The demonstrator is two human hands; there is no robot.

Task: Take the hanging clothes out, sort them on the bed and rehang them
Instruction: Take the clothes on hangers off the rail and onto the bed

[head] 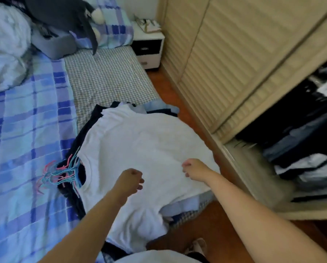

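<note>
My fingers are curled on both hands, the left hand (129, 182) and right hand (194, 168), gripping nothing I can see, hovering over the white shirt (140, 145) topping the clothes pile at the bed (26, 120) edge. The hangers (64, 173) lie bunched beside it; a careless tug could tangle them or slide clothes onto the floor (212, 224).

— How many views on record, and from where?
— One only, worn on the head, wide-angle, straight edges bowed near the frame's margins.
— Facing?
— Forward and steeply down over the bed (26, 130), wardrobe (225, 63) along the right.
— How near?
— Close: both forearms enter from the bottom edge, the hands (129, 180) near centre.
— Any overlap with a second view?
— None; no second view supplied.
</note>
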